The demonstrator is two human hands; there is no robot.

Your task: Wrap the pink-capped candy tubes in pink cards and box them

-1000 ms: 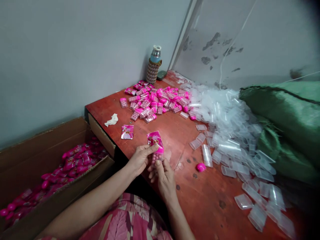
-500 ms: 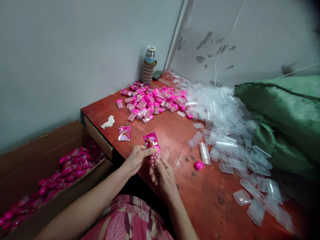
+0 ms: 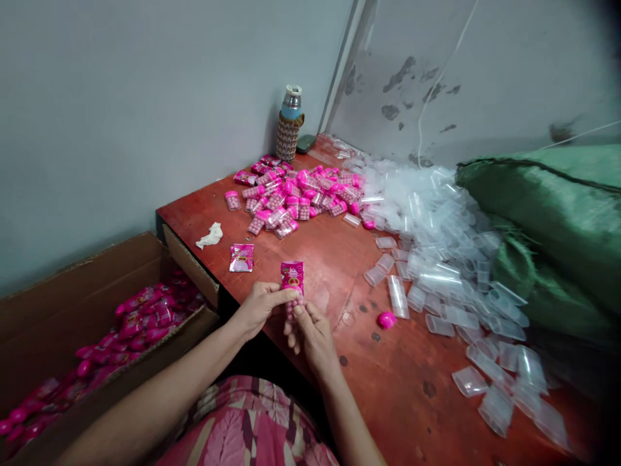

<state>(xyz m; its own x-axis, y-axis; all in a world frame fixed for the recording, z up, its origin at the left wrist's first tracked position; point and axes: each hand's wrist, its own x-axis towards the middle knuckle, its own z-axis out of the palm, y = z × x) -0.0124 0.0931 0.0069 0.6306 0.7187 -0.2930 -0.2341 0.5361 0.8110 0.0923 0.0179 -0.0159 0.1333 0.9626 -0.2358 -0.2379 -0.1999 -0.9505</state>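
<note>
The person's left hand (image 3: 266,307) and right hand (image 3: 314,333) meet above the near edge of a red table (image 3: 334,249), both pinching one small clear tub (image 3: 292,309) of pink balls. The left thumb presses across the upper part, where a shiny pink packet (image 3: 292,275) covers the tub's top and points away from the person; the right thumb and fingers grip the lower end, hiding much of it. Just beyond the left hand, a second pink packet (image 3: 241,257) lies flat on the table, with a crumpled white scrap (image 3: 209,235) farther back near the left edge. Behind these sits a heap of filled tubs (image 3: 286,206) with pink lids, several more packets (image 3: 246,178) along its wall side. A bottle (image 3: 290,126) in a knitted cover stands upright by the wall. To the right, empty clear tubs (image 3: 439,272) spread in a large pile — some loose ones toward the near side — against a green sack (image 3: 543,200). A single pink lid (image 3: 387,320) rests beside one clear tub, right of the hands. At the left, lower than the tabletop, an open cardboard box (image 3: 72,275) holds many pink packaged pieces (image 3: 145,317).
</note>
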